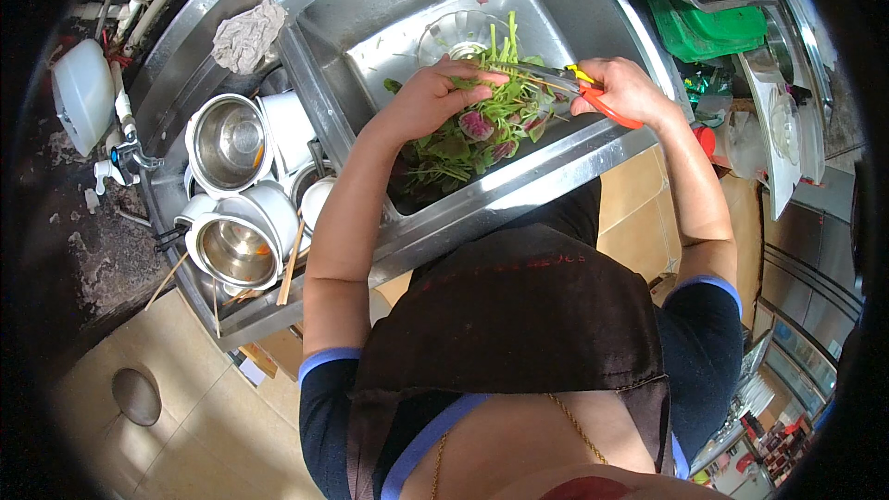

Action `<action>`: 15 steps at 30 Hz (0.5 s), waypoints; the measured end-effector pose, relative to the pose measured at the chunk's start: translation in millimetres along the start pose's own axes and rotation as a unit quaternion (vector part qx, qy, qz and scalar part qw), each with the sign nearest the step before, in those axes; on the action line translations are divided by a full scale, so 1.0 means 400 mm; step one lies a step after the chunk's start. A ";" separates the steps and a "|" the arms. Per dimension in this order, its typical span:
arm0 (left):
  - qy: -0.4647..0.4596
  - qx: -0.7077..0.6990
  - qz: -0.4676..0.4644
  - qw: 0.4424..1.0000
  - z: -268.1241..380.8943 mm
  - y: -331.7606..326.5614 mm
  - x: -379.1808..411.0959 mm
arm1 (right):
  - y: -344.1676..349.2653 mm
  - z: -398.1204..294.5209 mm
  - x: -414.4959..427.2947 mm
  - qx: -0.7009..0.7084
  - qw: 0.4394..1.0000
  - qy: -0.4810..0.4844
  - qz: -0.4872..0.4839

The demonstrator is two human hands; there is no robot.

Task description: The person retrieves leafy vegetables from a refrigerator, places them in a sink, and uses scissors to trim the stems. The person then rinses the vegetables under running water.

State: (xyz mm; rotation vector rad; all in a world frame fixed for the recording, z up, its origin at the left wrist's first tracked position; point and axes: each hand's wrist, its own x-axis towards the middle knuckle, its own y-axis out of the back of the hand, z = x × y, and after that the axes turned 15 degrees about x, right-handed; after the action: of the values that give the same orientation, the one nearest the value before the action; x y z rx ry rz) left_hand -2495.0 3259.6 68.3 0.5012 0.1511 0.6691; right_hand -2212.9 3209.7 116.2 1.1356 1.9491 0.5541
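Observation:
My left hand [444, 94] grips a bunch of leafy greens [451, 146] with purple-centred leaves, probably amaranth, over the near part of a stainless steel sink basin [375, 14]. Green stems stick up beyond my fingers. In my right hand [621, 87] is a pair of kitchen scissors [615, 111] with red and yellow handles. Their blades reach left among the stems, close to my left fingertips; leaves partly hide the tips. A clear, ribbed glass bowl [432, 31] stands in the basin just beyond the greens. Small bits of leaf lie on the basin floor.
Left of the basin, several white-sided metal pots [229, 142] and wooden chopsticks [290, 264] crowd the other sink section. A crumpled grey cloth [248, 36] lies on the sink's back ledge. A tap [135, 155] is at far left, a green plastic container [715, 35] at right.

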 end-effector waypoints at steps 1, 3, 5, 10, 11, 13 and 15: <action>-0.002 -0.001 -0.002 1.000 0.000 0.001 0.000 | 0.000 -0.001 0.002 -0.005 1.000 -0.001 -0.009; 0.000 0.001 -0.014 1.000 -0.001 0.000 0.003 | -0.003 0.000 0.004 -0.013 1.000 0.027 -0.001; -0.013 0.020 -0.015 1.000 -0.003 -0.005 0.009 | -0.021 0.012 0.007 -0.019 0.996 0.084 0.033; -0.024 0.052 -0.011 0.998 -0.012 -0.015 0.017 | -0.024 0.005 0.016 -0.011 0.998 0.056 0.017; -0.023 0.056 -0.013 0.998 -0.014 -0.014 0.017 | -0.022 0.002 0.017 -0.014 0.999 0.045 0.011; -0.021 0.063 -0.019 0.998 -0.020 -0.012 0.018 | -0.019 -0.006 0.017 -0.015 1.000 0.024 0.002; -0.013 0.047 -0.011 0.999 -0.030 -0.011 0.012 | -0.018 -0.018 0.024 -0.012 1.000 0.008 -0.006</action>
State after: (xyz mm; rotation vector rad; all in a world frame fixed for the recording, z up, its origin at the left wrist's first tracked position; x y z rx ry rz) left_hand -2492.4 3264.4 55.8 0.5983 0.1637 0.6352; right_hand -2225.1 3214.5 111.6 1.1072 1.9553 0.5811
